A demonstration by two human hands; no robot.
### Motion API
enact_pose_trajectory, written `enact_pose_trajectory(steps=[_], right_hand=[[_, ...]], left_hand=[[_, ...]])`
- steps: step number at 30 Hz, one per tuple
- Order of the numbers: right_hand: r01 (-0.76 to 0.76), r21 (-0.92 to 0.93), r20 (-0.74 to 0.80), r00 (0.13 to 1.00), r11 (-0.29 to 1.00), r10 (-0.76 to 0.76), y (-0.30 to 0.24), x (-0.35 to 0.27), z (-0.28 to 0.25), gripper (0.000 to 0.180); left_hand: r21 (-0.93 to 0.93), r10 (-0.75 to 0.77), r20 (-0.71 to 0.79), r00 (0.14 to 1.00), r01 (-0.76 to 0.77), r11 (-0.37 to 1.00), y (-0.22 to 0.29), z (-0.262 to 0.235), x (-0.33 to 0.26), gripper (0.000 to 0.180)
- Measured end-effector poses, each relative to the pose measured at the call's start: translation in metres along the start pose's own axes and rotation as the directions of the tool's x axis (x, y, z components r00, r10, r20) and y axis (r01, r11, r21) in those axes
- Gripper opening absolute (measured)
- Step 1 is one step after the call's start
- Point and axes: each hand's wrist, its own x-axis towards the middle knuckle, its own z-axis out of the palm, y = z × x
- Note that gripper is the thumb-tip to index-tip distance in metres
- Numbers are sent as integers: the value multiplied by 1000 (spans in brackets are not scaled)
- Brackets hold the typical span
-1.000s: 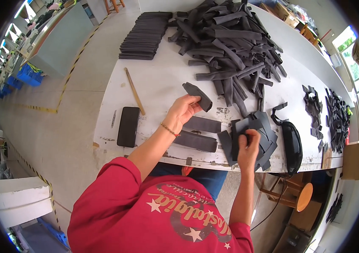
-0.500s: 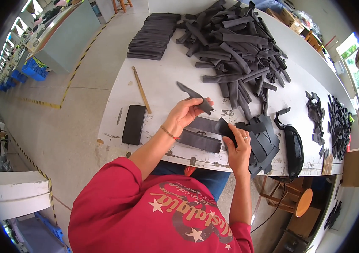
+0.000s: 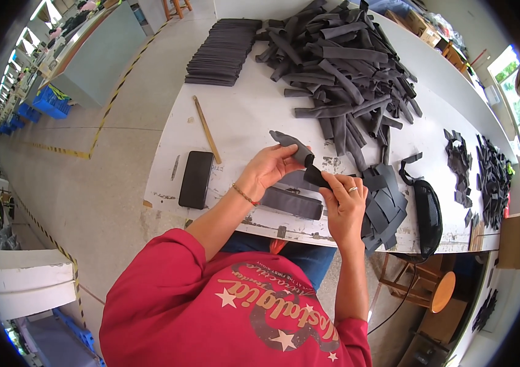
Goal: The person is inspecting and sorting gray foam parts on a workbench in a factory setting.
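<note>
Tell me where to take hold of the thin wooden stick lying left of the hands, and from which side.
Grip the wooden stick near its middle, coming straight down from above with fingers across its narrow width. It lies flat and alone on the white table, angled away from the person, with bare surface along both long sides. Its near end sits close to the black phone, so stay clear of that end.

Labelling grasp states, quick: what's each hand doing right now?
Left hand: shut on dark strip.
Right hand: shut on the same strip's other end.

My white worktable (image 3: 235,116): grey concrete floor (image 3: 107,183) to its left with yellow-black tape lines (image 3: 110,104), wooden stool (image 3: 437,287) beneath its right end, bright window (image 3: 507,64) beyond it.
</note>
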Motion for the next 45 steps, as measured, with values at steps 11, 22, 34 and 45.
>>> enact_pose_trajectory(steps=[11,22,34,45], right_hand=[[164,-237,-59,981,958,-183,7,9,-6,30],[212,-347,-105,959,914,-263,7,9,-1,34],[87,40,-235,969,995,-75,-19,-15,54,38],[116,74,-106,988,990,-108,-14,-20,52,33]], left_hand=[[187,-28,-27,999,32,982,-3,11,-12,32],[261,6,7,1000,-7,965,5,42,-29,41],[246,216,150,965,-248,937,-36,58,-35,28],[326,322,201,925,-373,868,-37,62,-45,31]])
